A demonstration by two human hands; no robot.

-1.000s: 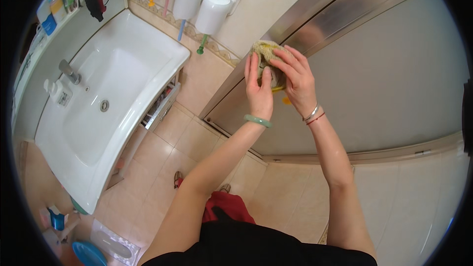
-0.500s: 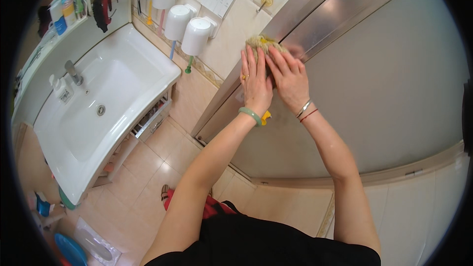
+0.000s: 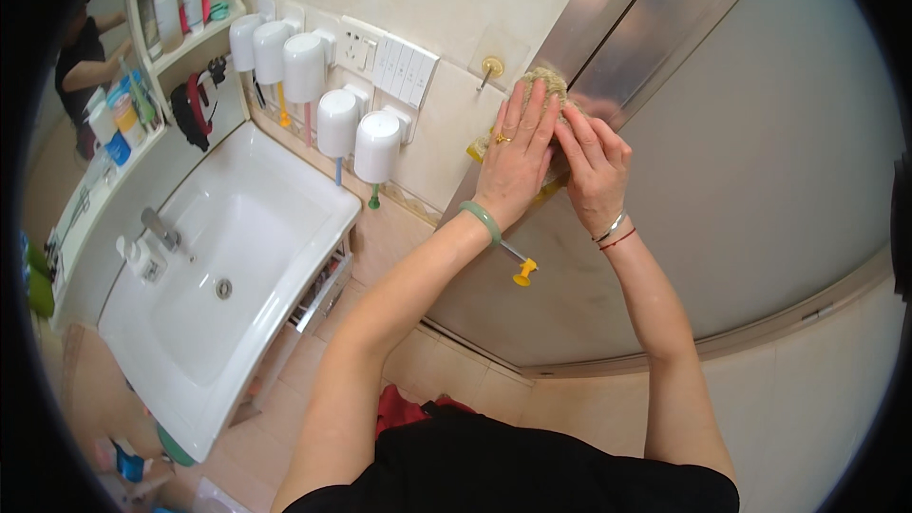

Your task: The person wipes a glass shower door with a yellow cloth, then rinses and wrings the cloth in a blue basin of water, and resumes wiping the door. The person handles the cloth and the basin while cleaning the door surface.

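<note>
Pressing a cloth to the door frame with both hands

The cloth (image 3: 548,82), pale green-brown with yellow at its edge, is right of the upper center of the frame, against the shiny metal door frame (image 3: 622,14). The left hand (image 3: 518,160) lies flat over it, fingers straight and slightly spread, with a yellow ring (image 3: 503,139) on one finger and a green bracelet (image 3: 483,219) at the wrist. Just beside it, the right hand (image 3: 596,176) has its fingers bent and close together near the cloth's right edge; whether its fingertips pinch the cloth, I cannot tell. A silver bangle (image 3: 613,225) and a red string (image 3: 619,239) circle that wrist.

Below the hands, a rod with a yellow end (image 3: 524,273) sticks out near the green bracelet. A cloudy door panel (image 3: 741,161) fills the right side of the frame. At upper center, a hook (image 3: 491,66) sits on the wall left of the cloth. White cups (image 3: 378,148) hang upside down farther left, above the white sink (image 3: 261,195).
</note>
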